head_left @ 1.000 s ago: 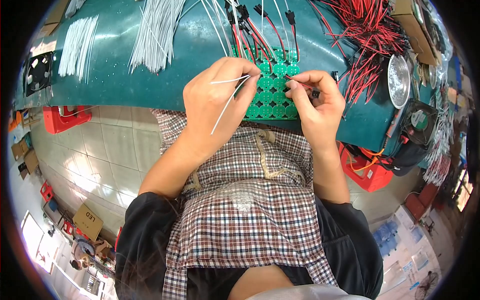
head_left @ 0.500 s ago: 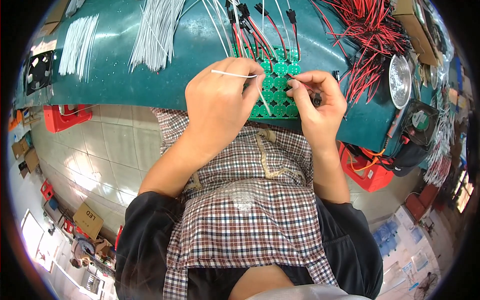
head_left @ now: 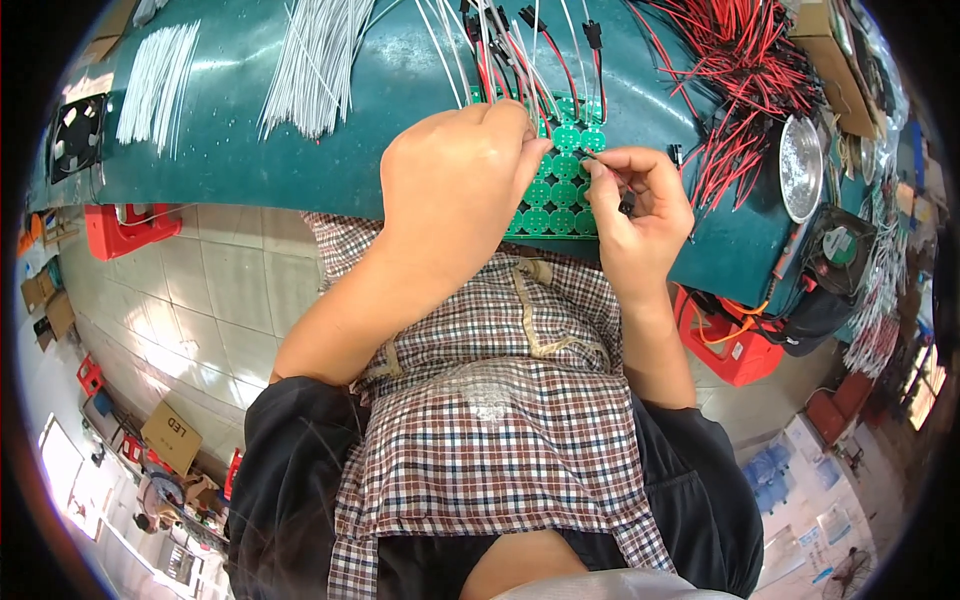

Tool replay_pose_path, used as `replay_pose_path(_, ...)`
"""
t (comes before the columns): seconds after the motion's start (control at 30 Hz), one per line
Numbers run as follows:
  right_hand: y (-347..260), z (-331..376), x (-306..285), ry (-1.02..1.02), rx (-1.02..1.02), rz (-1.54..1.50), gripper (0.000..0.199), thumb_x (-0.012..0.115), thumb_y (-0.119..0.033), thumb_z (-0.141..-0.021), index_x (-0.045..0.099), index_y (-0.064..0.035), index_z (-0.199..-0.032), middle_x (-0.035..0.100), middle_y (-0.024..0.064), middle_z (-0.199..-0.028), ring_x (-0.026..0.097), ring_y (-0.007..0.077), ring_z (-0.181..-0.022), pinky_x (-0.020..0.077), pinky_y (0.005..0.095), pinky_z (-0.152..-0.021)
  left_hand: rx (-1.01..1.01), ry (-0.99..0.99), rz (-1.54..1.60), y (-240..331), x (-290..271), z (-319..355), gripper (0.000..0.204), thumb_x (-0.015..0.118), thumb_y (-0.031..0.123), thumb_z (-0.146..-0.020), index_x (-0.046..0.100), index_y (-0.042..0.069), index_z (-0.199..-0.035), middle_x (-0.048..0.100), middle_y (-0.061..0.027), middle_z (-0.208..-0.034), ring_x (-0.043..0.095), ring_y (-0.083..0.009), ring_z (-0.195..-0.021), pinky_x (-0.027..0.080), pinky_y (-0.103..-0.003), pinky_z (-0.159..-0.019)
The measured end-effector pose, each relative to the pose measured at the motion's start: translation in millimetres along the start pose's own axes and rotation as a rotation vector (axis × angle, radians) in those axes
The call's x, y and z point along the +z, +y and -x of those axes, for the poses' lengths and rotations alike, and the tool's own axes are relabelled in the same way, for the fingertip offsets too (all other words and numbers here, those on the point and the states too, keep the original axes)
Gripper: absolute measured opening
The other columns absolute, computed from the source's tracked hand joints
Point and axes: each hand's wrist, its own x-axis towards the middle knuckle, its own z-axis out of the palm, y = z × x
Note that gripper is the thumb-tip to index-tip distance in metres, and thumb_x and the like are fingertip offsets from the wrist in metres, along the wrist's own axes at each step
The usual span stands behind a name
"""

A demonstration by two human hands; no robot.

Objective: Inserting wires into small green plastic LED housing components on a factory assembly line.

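At the near edge of the tabletop, head view:

Item, green circuit-board panel: lying flat, a grid of rounded modules, its left part covered by a hand. Edges run roughly with the tabletop's near edge and straight away from the person. Visible outline slightly longer away from the person; true long axis uncertain, owing to lens bend and cover.

Item, red-and-black leads: at the panel's far rows, black connectors pointing away from the person. White wires stand among them.

Item, left hand: fingers pressed together over the panel's left side; whether anything is between them, cannot tell.

Item, right hand: thumb and forefinger pinching a thin dark lead at the panel's right edge. Lead tip points left over the modules; its length runs back toward the palm, where a black connector piece shows.

Risks, as judged: the fine lead could twist or slip in so small a pinch, landing on a wrong pad; a knuckle of the left hand could snag the crowded far leads and bend their joints; unclamped as it appears, the panel could skid under sideways pressure.
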Motion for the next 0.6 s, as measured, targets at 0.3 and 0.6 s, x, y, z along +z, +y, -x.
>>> replay_pose_path(0.3,-3,-1,0,-0.013,-0.019,0.004,0.013,0.065,0.007,-0.091,0.060,0.0027,-0.102,0.068,0.0080,-0.092,0.063,0.0096,-0.076,0.0512,0.0214,-0.068,0.017,0.058,-0.040,1,1,0,0.018,0.080,0.013,-0.078,0.063,0.007,-0.081,0.064,-0.0035,-0.064,0.063,-0.0199,-0.056,0.046,-0.032,-0.050)
replay_pose_path(0.6,-5,-2,-1,-0.036,-0.014,0.046,0.011,0.064,0.004,-0.092,0.060,0.0016,-0.102,0.069,0.0079,-0.091,0.063,0.0082,-0.073,0.0506,0.0205,-0.064,-0.098,0.034,0.044,-2,-34,-2,0.013,0.080,0.012,-0.080,0.069,0.006,-0.081,0.068,-0.0031,-0.069,0.063,-0.0123,-0.059,0.048,-0.026,-0.054)
